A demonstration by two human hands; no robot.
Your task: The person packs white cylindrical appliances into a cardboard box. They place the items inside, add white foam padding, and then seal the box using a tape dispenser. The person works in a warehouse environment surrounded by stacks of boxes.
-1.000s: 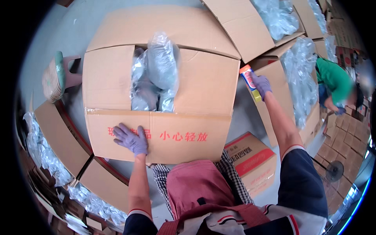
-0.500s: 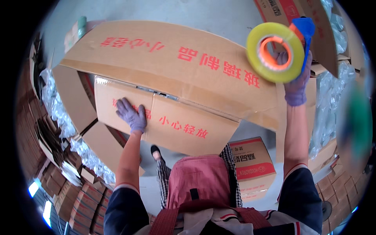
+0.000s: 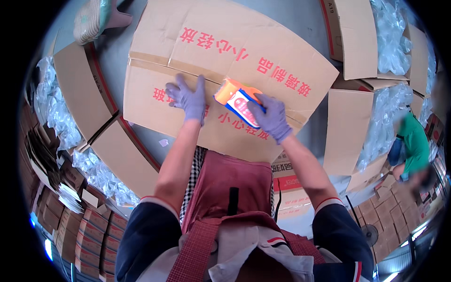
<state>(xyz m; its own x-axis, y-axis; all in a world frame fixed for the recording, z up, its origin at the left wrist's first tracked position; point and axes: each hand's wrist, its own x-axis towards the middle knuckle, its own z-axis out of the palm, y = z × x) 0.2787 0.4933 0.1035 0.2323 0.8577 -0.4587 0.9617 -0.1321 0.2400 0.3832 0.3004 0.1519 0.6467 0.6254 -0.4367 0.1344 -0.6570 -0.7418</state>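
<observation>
In front of me lies a large brown carton (image 3: 277, 51) with red print, its two long top flaps meeting at a seam. My left hand (image 3: 189, 99), in a purple-grey glove, rests on the near flap with the fingers spread across to the seam. A tape dispenser (image 3: 243, 107), orange and blue with a white label, is gripped in my gloved right hand (image 3: 272, 116). Its orange end sits at the seam, just right of my left hand. The tape roll is mostly hidden from this angle.
Open cartons with clear plastic-wrapped contents stand left (image 3: 84, 89) and right (image 3: 350, 127). Another red-banded carton (image 3: 293, 192) stands by my legs. A stool-like object (image 3: 89, 21) is at the far left. A person in green (image 3: 413, 145) bends at the right.
The far flap has come down to meet the near one. My right hand brought the tape dispenser from the upper right to the seam. My left hand shifted right and farther away.
</observation>
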